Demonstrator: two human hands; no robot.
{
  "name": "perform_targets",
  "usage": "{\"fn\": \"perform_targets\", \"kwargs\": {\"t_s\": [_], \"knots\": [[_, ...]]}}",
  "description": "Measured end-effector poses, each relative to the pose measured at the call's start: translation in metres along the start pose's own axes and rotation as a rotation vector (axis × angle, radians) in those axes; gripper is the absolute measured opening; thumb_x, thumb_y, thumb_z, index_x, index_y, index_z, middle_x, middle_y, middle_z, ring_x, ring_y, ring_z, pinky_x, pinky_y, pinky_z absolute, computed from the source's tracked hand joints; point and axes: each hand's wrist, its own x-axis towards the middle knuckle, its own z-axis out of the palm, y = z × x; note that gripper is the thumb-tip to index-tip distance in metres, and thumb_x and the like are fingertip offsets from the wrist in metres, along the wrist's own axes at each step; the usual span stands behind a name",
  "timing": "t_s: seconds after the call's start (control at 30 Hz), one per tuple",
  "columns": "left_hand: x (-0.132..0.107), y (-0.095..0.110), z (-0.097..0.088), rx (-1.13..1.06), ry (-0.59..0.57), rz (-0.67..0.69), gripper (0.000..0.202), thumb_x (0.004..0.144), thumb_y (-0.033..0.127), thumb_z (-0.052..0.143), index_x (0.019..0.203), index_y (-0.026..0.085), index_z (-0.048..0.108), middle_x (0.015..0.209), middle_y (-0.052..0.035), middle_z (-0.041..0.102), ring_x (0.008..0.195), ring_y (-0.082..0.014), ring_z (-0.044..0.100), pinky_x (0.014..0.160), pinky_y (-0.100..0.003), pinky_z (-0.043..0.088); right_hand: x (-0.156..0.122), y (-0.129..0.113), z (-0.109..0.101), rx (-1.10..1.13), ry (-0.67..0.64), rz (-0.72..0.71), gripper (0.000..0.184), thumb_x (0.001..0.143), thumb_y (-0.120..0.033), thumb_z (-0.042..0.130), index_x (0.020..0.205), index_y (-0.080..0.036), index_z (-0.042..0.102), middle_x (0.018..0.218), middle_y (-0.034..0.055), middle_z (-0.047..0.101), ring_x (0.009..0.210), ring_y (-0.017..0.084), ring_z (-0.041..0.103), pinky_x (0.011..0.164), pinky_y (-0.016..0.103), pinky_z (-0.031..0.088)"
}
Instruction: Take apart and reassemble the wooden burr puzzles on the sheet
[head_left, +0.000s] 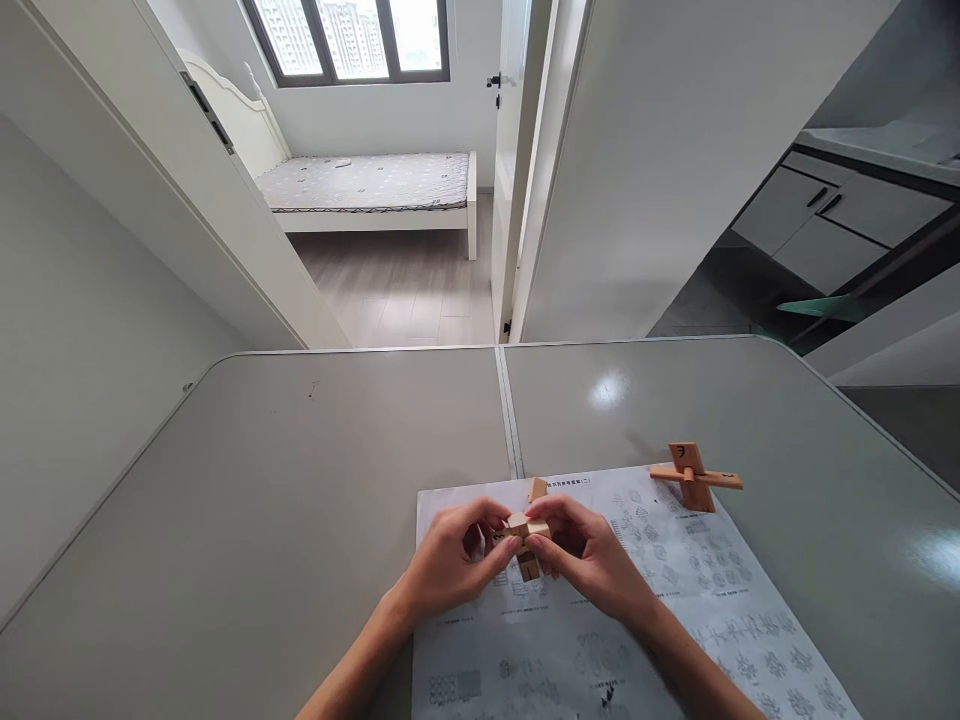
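My left hand (466,555) and my right hand (583,553) meet over a printed sheet, both closed on a small wooden interlocking puzzle (518,524). Its pale blocks cross each other, and one block end (529,568) points down toward me with a dark mark on it. Another light wood end (537,488) shows just beyond my fingertips; whether it is joined to the puzzle I cannot tell. Thumbs and fingers pinch the blocks from both sides, hiding part of them.
A reddish-brown wooden cross-shaped puzzle (691,477) stands on the right at the edge of the printed paper sheet (540,640), which carries diagrams. Both lie on a grey table (337,450) with a seam. Beyond are a doorway, a bed (375,185) and a window.
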Motion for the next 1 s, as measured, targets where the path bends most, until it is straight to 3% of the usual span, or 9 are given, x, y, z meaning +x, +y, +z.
{"fn": "perform_targets", "kwargs": {"t_s": [0.5,0.7,0.87,1.0], "knots": [[-0.0021,-0.0011,0.0003,0.029,-0.023,0.029,0.012,0.095,0.032,0.066,0.096,0.02,0.068,0.072,0.0021,0.065,0.06,-0.0103,0.054,0.057,-0.022,0.044,-0.0037,0.0002,-0.0006,-0.006,-0.017,-0.042,0.031,0.098,-0.051,0.073,0.11,-0.024,0.063,0.069,-0.0055,0.053,0.061,0.014,0.052,0.058,0.028,0.045],[-0.0026,-0.0028,0.0002,0.025,-0.043,0.039,0.01,0.094,0.03,0.067,0.097,0.02,0.068,0.074,0.0021,0.064,0.06,-0.0099,0.052,0.057,-0.021,0.044,-0.0029,-0.0011,-0.0008,-0.01,-0.03,-0.067,0.033,0.097,-0.053,0.072,0.113,-0.025,0.062,0.085,-0.0008,0.06,0.062,0.013,0.052,0.057,0.027,0.046],[-0.0025,-0.0064,0.0004,0.018,-0.043,0.029,0.012,0.095,0.031,0.067,0.1,0.02,0.069,0.074,0.0019,0.065,0.062,-0.0106,0.054,0.059,-0.022,0.044,-0.0027,0.001,-0.0006,-0.015,0.007,-0.038,0.039,0.093,-0.059,0.074,0.108,-0.025,0.063,0.08,-0.0008,0.061,0.061,0.015,0.057,0.057,0.028,0.05],[-0.002,-0.0041,0.0,-0.01,-0.02,0.021,0.014,0.096,0.033,0.068,0.096,0.019,0.068,0.073,0.0019,0.064,0.062,-0.0106,0.053,0.058,-0.021,0.043,-0.0032,0.0004,-0.0004,-0.031,-0.009,-0.049,0.034,0.097,-0.054,0.071,0.109,-0.024,0.062,0.076,-0.0015,0.061,0.062,0.015,0.057,0.059,0.028,0.05]]}}
